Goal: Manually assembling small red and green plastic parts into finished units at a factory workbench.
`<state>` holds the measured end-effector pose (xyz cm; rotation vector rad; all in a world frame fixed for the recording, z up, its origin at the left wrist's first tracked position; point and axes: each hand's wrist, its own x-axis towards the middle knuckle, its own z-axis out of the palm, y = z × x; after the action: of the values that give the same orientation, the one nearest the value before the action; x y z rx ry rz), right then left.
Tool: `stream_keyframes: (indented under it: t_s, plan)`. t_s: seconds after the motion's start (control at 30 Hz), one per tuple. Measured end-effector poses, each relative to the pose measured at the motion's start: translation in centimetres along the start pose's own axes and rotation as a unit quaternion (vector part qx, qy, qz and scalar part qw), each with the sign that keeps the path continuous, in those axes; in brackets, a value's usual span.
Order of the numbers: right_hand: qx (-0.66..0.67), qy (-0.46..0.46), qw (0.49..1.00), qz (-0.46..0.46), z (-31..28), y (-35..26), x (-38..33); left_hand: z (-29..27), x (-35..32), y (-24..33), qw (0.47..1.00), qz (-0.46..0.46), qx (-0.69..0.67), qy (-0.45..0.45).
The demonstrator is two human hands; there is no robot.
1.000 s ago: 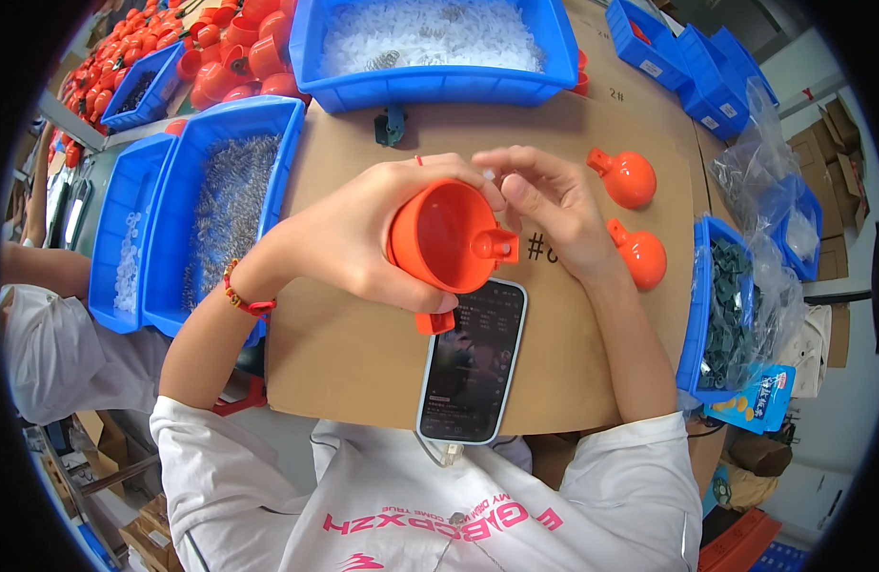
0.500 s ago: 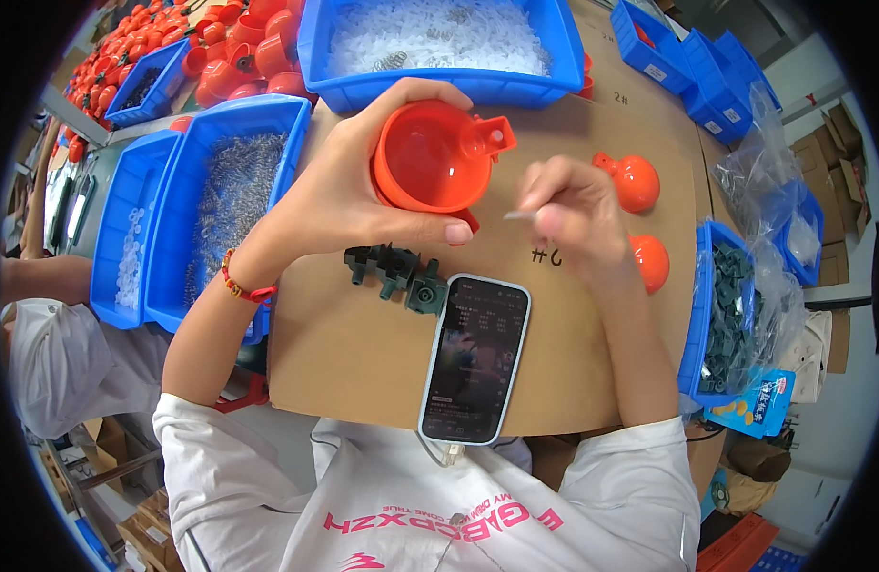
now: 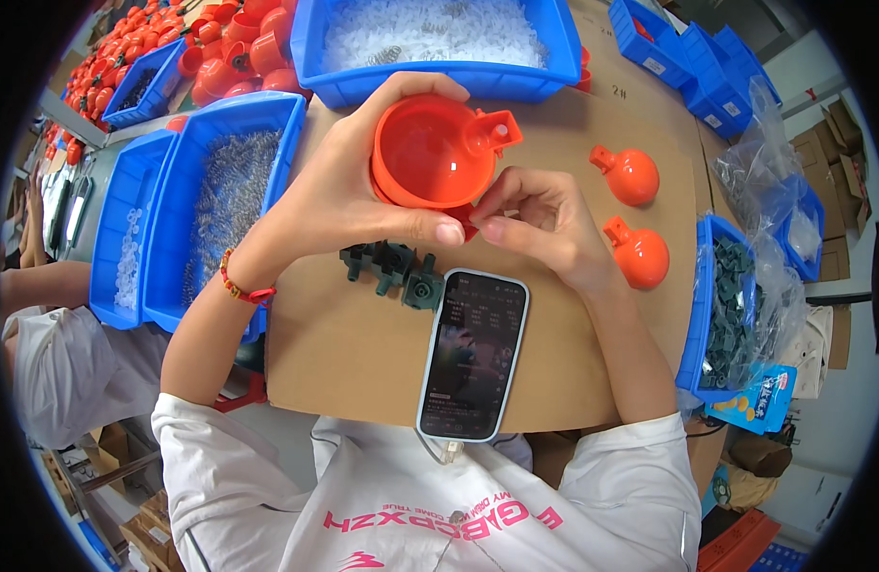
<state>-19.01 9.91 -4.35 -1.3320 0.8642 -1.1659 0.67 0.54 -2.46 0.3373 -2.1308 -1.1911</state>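
Note:
My left hand is wrapped round a glossy red plastic cup, thumb low and fingers over its far side. The cup's open mouth faces up toward me. On its right side a short squared spout sticks out, with a pale spot at its tip. The fingertips of my right hand are pinched together against a red tab at the cup's lower edge; whatever lies between them is hidden. Just below the hands, several dark green plastic fittings lie in a row, touching a phone with a lit screen.
Two red cups lie mouth-down at the right. A blue bin of small white parts stands ahead, another bin of metal springs at left. Green fittings fill a bin at right. A person's leg shows far left.
My right hand has moved left to the cup's lower edge. The small white piece seen in its fingers before is now out of sight. My left hand still holds the cup.

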Motion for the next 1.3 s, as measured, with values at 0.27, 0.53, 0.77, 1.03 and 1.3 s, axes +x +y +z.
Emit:
stream_keyframes:
  t_s: [0.27,0.53,0.77,1.03,1.3]
  plan:
    - [0.011,0.041,0.999,-0.002,0.9,0.0,0.0,1.0,0.1,-0.1,0.996,0.075,0.006,0.043]
    - [0.078,-0.001,0.993,0.088,0.8,-0.5,0.2,1.3,0.0,0.1,0.996,0.075,0.000,0.053]
    - [0.079,-0.034,0.991,0.098,1.4,-0.8,0.0,1.5,0.0,0.8,0.994,0.053,-0.073,0.062]
    - [0.103,0.008,0.994,0.038,3.3,0.2,-0.3,1.3,0.2,1.4,0.992,0.049,-0.057,0.102]
    - [-0.301,0.035,0.953,-0.011,4.3,-1.2,0.0,-3.0,0.8,2.8,0.979,-0.011,-0.106,0.171]
